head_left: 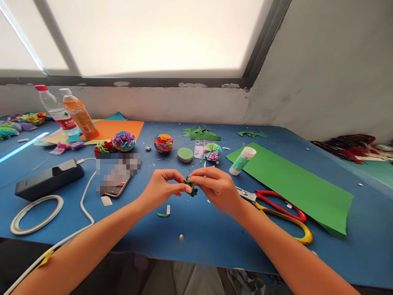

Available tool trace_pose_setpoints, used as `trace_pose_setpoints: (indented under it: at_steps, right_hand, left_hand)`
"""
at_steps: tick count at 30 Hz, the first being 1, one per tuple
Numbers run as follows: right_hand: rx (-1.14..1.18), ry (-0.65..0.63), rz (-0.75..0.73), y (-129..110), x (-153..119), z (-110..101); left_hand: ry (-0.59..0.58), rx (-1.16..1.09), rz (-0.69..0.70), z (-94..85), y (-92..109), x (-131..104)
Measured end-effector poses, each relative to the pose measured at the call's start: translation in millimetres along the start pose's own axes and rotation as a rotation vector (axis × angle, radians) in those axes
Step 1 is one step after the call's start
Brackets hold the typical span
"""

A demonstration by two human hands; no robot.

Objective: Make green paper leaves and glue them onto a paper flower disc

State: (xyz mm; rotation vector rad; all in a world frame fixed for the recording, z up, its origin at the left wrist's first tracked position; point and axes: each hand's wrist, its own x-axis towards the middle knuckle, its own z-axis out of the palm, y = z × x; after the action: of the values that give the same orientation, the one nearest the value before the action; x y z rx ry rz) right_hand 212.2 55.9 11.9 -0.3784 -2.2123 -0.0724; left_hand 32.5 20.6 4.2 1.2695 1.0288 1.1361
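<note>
Between my two hands, above the middle of the blue table (211, 241), is a small crumpled piece of dark green paper (191, 187). My left hand (164, 186) pinches it from the left with thumb and forefinger. From the right, the fingertips of my right hand (216, 186) press on its upper edge. Just beyond the hands lies a stack of green paper discs (185, 154), with a ruffled multicoloured paper ball (212, 151) to its right. Red and yellow handled scissors (276, 205) lie beside my right forearm, partly hidden by it.
A glue stick (242, 161) leans by a green paper sheet (294, 180). Two bottles (80, 112) stand back left. More paper balls (163, 143), a blurred phone (118, 178), a tape roll (37, 215) and a black device (50, 180) with a white cable (86, 205) occupy the left.
</note>
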Motion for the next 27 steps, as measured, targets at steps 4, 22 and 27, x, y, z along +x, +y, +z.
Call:
trace_pose_setpoints:
  at_steps: [4, 22, 27]
  right_hand:
    - [-0.025, -0.008, -0.046, -2.1, -1.0, 0.4]
    - [0.152, 0.015, 0.012, 2.3, 0.2, -9.1]
    - [0.108, -0.009, -0.036, 2.9, 0.0, -9.9]
  left_hand:
    - [-0.03, 0.085, 0.011, -2.4, -1.5, -1.1]
    - [-0.183, -0.216, -0.153, -8.4, 3.9, 4.5]
    - [-0.351, -0.19, -0.268, -9.7, -1.0, 9.1]
